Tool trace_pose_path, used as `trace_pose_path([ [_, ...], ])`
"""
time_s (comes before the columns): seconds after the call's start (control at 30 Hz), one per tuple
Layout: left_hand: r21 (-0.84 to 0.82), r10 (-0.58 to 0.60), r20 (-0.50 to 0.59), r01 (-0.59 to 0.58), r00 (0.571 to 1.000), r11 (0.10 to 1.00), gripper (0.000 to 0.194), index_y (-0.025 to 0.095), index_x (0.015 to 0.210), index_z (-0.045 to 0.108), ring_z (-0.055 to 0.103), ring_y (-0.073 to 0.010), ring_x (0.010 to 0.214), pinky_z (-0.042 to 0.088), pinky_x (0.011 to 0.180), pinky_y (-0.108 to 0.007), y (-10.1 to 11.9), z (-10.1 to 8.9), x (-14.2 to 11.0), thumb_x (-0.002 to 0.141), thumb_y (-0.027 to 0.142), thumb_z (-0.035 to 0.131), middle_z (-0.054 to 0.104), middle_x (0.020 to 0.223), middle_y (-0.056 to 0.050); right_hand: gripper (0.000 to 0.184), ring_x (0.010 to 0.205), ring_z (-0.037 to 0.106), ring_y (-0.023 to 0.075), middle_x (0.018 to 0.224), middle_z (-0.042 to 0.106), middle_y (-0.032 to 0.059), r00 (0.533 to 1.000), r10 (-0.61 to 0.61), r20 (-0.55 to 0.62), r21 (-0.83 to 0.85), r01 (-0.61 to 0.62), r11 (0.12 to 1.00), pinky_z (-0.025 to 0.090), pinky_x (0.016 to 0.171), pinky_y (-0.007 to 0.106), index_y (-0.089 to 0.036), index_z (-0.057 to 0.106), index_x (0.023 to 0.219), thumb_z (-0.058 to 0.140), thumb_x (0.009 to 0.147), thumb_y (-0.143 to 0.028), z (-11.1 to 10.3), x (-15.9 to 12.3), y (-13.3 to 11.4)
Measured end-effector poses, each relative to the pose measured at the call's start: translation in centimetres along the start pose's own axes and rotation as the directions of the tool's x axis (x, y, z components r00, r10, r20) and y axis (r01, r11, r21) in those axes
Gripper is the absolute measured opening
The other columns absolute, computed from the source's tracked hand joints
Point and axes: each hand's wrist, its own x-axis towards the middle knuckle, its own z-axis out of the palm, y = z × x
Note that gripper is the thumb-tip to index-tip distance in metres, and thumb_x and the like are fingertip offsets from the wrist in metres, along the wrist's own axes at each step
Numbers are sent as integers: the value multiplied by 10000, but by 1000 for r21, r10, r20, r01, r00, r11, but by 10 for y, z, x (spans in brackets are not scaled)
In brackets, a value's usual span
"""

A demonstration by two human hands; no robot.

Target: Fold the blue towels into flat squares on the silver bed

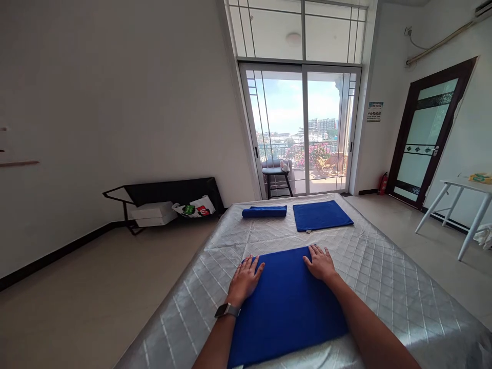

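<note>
A blue cloth (288, 307) lies spread flat on the silver quilted cover in front of me. My left hand (245, 279) rests with spread fingers on its far left corner; a watch is on that wrist. Over at the far right corner, my right hand (320, 262) lies flat too, fingers apart. Neither hand grips the fabric. Beyond them, a second blue cloth (322, 215) lies flat, with a small pale tag at its near edge. To its left sits a rolled blue cloth (264, 211).
The quilted cover (384, 271) spans a wide bed-like surface. Left of it, a black rack (172, 192) holds white boxes (151, 212) and a printed bag (196, 207). A white stool (461, 192) stands at right. Behind are glass sliding doors (305, 128) and a dark-framed door (430, 133).
</note>
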Motion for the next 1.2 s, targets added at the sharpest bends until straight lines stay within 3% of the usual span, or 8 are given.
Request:
trace_pose_path([
  [0.3, -12, -46, 46, 47, 998, 999, 605, 169, 1533, 396, 329, -256, 1498, 268, 1225, -458, 7, -13, -4, 1034, 469, 231, 390, 1605, -120, 719, 1554, 89, 182, 1670, 202, 90, 1000, -6, 1, 32, 6, 999, 24, 1238, 366, -109, 182, 1611, 223, 1018, -514, 2, 1, 3],
  [0.43, 24, -15, 60, 14, 998, 1000, 575, 184, 1529, 407, 323, -258, 1501, 267, 1225, -454, 8, -17, -6, 1037, 413, 217, 390, 1607, -109, 723, 1556, 69, 179, 1673, 188, 85, 1000, 4, 9, 33, -4, 999, 20, 1238, 372, -118, 169, 1614, 209, 1017, -525, 3, 3, 3],
  [0.8, 17, -56, 84, 55, 995, 998, 603, 178, 1534, 389, 313, -248, 1505, 261, 1227, -464, 8, -16, -4, 1031, 466, 223, 383, 1608, -109, 728, 1555, 65, 168, 1676, 178, 76, 1000, 6, 25, 35, -7, 999, 8, 1240, 370, -120, 148, 1617, 204, 1014, -524, 3, 3, 4],
  [0.97, -3, -34, 25, 34, 999, 999, 587, 212, 1524, 419, 318, -272, 1503, 266, 1223, -488, 6, -12, -5, 1030, 444, 202, 408, 1596, -91, 717, 1554, 71, 169, 1672, 184, 75, 1000, 3, 26, 33, -4, 999, 22, 1242, 374, -110, 166, 1613, 206, 1015, -503, -1, 0, 2],
  [1.2, 94, -40, 47, 35, 998, 995, 571, 211, 1542, 385, 307, -277, 1507, 249, 1222, -489, 8, -14, -7, 1030, 424, 248, 370, 1616, -126, 706, 1555, 61, 168, 1675, 169, 80, 1000, 2, 25, 36, -3, 999, 17, 1243, 374, -95, 167, 1609, 203, 1019, -481, -4, -3, 0],
])
